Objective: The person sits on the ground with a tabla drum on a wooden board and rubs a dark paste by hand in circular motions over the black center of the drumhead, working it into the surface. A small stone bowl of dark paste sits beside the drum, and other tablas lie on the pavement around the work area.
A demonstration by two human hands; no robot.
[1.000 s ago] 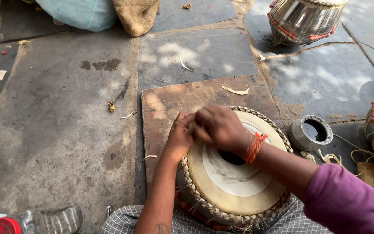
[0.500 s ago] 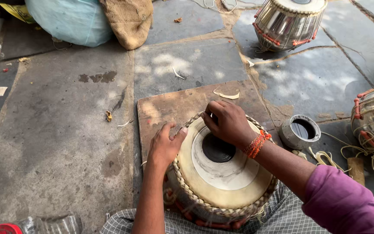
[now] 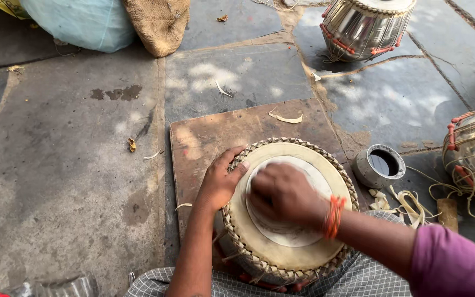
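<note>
Purple sleeve (image 3: 457, 264) — orange wrist thread (image 3: 333, 216)

one head-worn view looks steeply down, close over the lap, facing the stone floor (image 3: 72, 165) ahead.

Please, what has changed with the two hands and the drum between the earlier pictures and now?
The right hand moved from the far rim of the drum to the middle of its skin, where it now covers the dark centre. The left hand stayed at the left side, fingers on the braided rim. The drum remains on the brown board, and the metal ring and the metal drums behind did not move.
</note>
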